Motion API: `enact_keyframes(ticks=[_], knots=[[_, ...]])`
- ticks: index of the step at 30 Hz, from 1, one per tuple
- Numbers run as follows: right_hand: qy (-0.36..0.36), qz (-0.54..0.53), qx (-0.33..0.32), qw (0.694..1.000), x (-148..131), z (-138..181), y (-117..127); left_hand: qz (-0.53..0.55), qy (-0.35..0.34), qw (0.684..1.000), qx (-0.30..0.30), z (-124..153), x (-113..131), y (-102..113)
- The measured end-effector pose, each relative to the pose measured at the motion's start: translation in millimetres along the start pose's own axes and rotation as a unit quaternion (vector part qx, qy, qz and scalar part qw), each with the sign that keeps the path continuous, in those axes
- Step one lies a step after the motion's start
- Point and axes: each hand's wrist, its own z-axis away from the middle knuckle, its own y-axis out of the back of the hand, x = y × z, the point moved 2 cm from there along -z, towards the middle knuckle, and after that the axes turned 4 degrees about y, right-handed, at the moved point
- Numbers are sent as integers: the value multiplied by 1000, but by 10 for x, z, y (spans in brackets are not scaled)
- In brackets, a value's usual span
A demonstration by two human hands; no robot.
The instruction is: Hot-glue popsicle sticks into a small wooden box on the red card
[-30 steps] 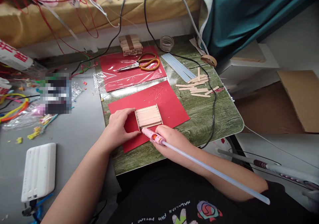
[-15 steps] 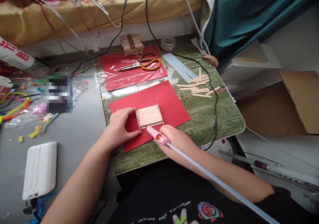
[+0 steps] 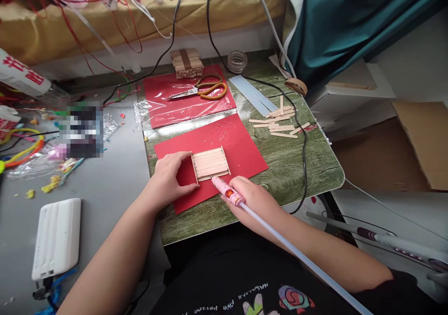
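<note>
A small panel of craft sticks point(image 3: 211, 162) lies on a red sheet of card point(image 3: 245, 142), its slats side by side between two side sticks. My left hand point(image 3: 170, 174) holds the panel's left side, thumb at the near corner and forefinger at the far one. Wrapped in my right hand point(image 3: 252, 196) is a pink hot glue gun point(image 3: 228, 191), its nozzle at the panel's near edge. A long translucent glue stick point(image 3: 290, 241) runs out of the gun's back towards my body. The gun's handle is hidden under my fingers.
Scissors point(image 3: 212, 88) rest on plastic-wrapped red card point(image 3: 159, 100). Behind are bundled craft sticks point(image 3: 185, 65) and a tape roll point(image 3: 237, 61). Glue sticks point(image 3: 254, 93) and loose craft sticks point(image 3: 280, 126) lie right, beside a black cable point(image 3: 304, 156). A white power bank point(image 3: 58, 238) lies left.
My right hand and the glue gun have shifted slightly right along the panel's near edge. My left hand keeps its hold on the panel.
</note>
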Motion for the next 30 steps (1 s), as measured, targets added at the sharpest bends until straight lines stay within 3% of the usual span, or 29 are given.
enact_keyframes(ticks=[17, 23, 30], knots=[[58, 3, 6, 998, -24, -58, -134, -4, -4, 1000, 24, 13, 36, -37], [106, 36, 0, 994, 45, -82, -200, -1, -4, 1000, 25, 15, 30, -46], [109, 69, -2, 992, 80, -105, -239, 3, -1, 1000, 23, 15, 35, -41]])
